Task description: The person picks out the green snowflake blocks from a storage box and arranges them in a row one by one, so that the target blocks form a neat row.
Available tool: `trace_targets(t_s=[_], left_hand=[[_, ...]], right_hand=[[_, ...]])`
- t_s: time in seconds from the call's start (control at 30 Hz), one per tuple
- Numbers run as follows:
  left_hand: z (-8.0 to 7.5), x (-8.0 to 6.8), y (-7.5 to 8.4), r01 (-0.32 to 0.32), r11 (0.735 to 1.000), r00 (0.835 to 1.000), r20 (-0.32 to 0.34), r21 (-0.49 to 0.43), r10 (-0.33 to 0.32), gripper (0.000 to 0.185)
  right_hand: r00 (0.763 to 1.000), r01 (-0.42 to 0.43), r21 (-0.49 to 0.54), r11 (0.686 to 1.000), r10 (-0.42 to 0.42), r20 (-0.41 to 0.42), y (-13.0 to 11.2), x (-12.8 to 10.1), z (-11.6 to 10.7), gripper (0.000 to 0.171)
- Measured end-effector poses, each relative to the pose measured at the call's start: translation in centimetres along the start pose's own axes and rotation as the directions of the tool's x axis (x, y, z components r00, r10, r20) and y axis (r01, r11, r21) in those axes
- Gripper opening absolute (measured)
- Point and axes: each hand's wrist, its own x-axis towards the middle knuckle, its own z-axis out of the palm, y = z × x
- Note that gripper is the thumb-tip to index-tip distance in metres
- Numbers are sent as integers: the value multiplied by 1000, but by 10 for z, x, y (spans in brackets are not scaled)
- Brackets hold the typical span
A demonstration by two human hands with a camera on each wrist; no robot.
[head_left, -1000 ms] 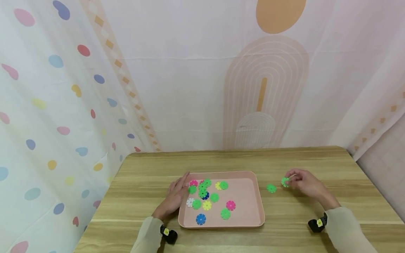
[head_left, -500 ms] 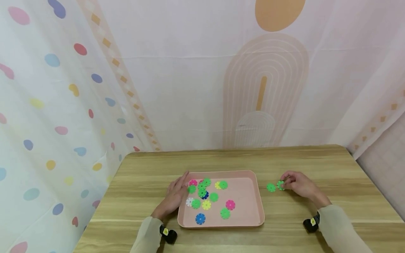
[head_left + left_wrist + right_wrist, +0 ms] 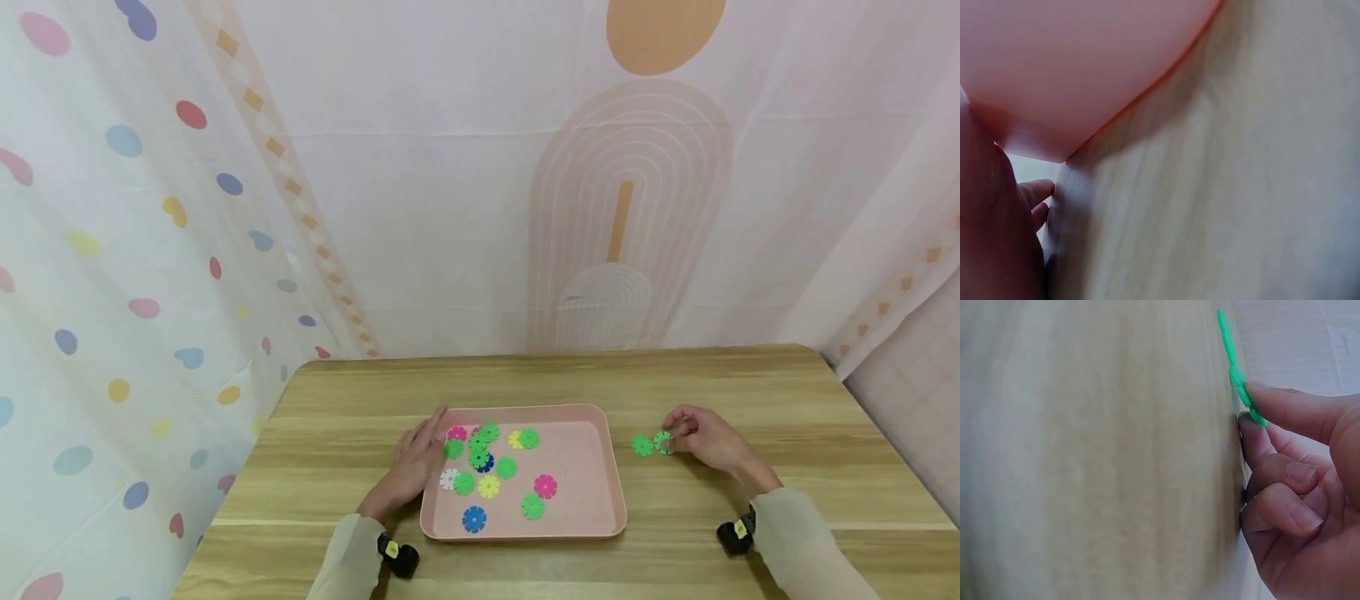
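Note:
My right hand (image 3: 708, 440) pinches a green notched plastic disc (image 3: 661, 442) between thumb and index finger, over the table right of the tray. A second green disc (image 3: 641, 446) lies flat just left of it, their rims meeting in the head view. Seen from the right wrist, the held disc (image 3: 1229, 344) appears edge-on and the other fingers (image 3: 1279, 509) curl inward. My left hand (image 3: 411, 463) rests along the left edge of a pink tray (image 3: 577, 492), fingers extended. The left wrist view shows the tray's outer wall (image 3: 1066, 69) beside the palm.
Several notched discs lie in the tray, mostly towards its left: green, yellow, white, pink and blue, some overlapping. A blue disc (image 3: 474, 519) lies near the front. Behind the wooden table (image 3: 360, 392) hangs a patterned curtain (image 3: 442, 208).
My right hand has moved left with the green disc, bringing it up to the disc lying on the table. My left hand stays at the tray.

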Motion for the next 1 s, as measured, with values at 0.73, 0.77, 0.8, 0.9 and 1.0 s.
trace_targets(t_s=[0.73,0.77,0.8,0.9,1.0], left_hand=[[1,-1,-1,21,999,1000,-11,-35,-21,51],[1,-1,-1,20,999,1000,-11,-34,-20,51],[1,-1,0,21,999,1000,-11,-34,-21,51],[1,-2,0,23,999,1000,-9,-36,-23,51],[0,-1,0,21,999,1000,-12,-31,-22,52]], right_hand=[[1000,-14,-47,999,14,-12,-4,0,0,20],[1000,-15,-43,999,14,-10,-4,0,0,20],[1000,-15,-38,999,15,-8,-4,0,0,20],[1000,-14,-32,999,14,-6,-4,0,0,19],[1000,-14,-39,999,14,-6,-4,1,0,18]])
